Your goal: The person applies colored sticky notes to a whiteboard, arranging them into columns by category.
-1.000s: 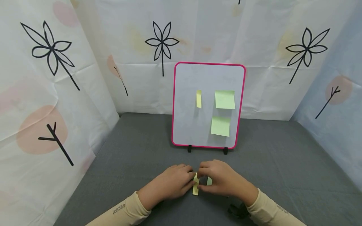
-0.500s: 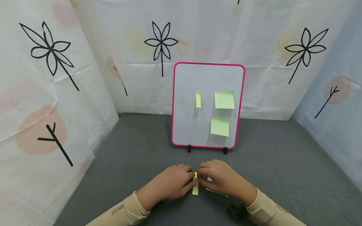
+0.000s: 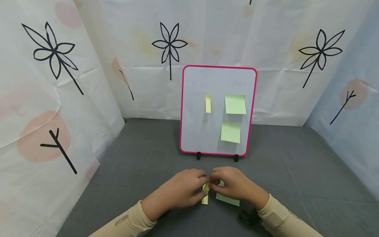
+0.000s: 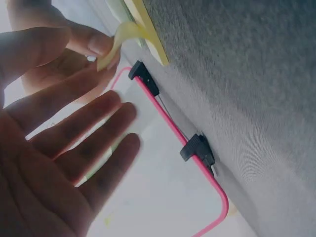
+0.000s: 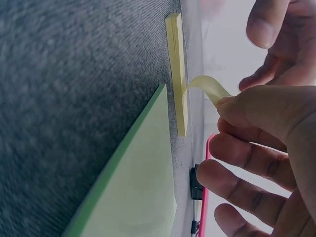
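Observation:
A narrow yellow sticky-note strip (image 5: 205,83) curls up from its thin pad (image 5: 176,59), still joined to it partway along. My right hand (image 3: 235,186) pinches the strip's free end between thumb and index finger, the other fingers loosely bent. Close by on the other side, my left hand (image 3: 186,187) hovers at the pad with its fingers extended and nothing in them, as the left wrist view shows. A green sticky-note pad (image 5: 143,173) lies on the grey cloth beside the yellow pad, partly under my right hand in the head view.
A pink-framed whiteboard (image 3: 195,82) stands behind on black feet (image 3: 236,158). It bears one yellow strip (image 3: 208,103) and two green notes (image 3: 235,104). A black object (image 3: 248,217) is by my right wrist. Patterned cloth walls (image 3: 139,92) enclose the table.
The yellow strip's end has been lifted off the pad by my right hand. My left fingers have come up off the pad, and more of the green pad shows.

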`<act>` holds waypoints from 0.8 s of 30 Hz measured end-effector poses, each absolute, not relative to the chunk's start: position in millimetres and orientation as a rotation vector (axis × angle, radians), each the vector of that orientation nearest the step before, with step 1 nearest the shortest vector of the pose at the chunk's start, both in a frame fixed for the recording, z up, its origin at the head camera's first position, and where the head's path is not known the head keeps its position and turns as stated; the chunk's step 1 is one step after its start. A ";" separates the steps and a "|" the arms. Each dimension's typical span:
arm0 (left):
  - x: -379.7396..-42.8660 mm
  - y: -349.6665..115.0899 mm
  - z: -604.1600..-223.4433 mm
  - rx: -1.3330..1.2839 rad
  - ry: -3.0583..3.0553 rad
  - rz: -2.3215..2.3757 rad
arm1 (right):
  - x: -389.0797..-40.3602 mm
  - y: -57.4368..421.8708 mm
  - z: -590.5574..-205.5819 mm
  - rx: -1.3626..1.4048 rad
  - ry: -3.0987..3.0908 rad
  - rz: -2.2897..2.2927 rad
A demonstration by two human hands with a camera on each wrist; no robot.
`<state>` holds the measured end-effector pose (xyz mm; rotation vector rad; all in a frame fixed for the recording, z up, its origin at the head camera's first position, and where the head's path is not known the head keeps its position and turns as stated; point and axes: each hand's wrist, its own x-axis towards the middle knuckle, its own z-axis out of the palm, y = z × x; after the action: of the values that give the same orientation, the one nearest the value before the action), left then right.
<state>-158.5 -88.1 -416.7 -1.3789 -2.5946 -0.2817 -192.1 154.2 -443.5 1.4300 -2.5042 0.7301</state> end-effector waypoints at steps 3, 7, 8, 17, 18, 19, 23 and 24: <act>-157.4 -86.4 -416.6 -1.409 -2.524 -0.330 | -193.2 155.2 -443.9 1.406 -2.544 0.751; -155.9 -85.2 -417.0 -1.434 -2.476 -0.381 | -196.9 158.0 -445.0 1.397 -2.608 0.805; -155.7 -84.8 -417.2 -1.442 -2.465 -0.389 | -198.0 158.9 -445.5 1.399 -2.619 0.818; -152.0 -82.5 -425.0 -1.490 -2.392 -0.356 | -203.4 164.5 -446.9 1.454 -2.616 0.877; -151.2 -82.2 -425.3 -1.494 -2.403 -0.341 | -203.8 164.8 -446.9 1.461 -2.616 0.892; -150.6 -81.8 -425.5 -1.499 -2.417 -0.326 | -204.2 165.0 -446.9 1.468 -2.619 0.907; -148.9 -80.2 -423.8 -1.513 -2.507 -0.247 | -205.2 165.5 -446.6 1.490 -2.632 0.939; -148.8 -79.8 -423.4 -1.516 -2.530 -0.228 | -205.3 165.5 -446.4 1.492 -2.635 0.940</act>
<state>-148.8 -79.8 -423.4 -1.5155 -2.5305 -0.2280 -205.3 165.5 -446.4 1.4920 -2.6354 0.9405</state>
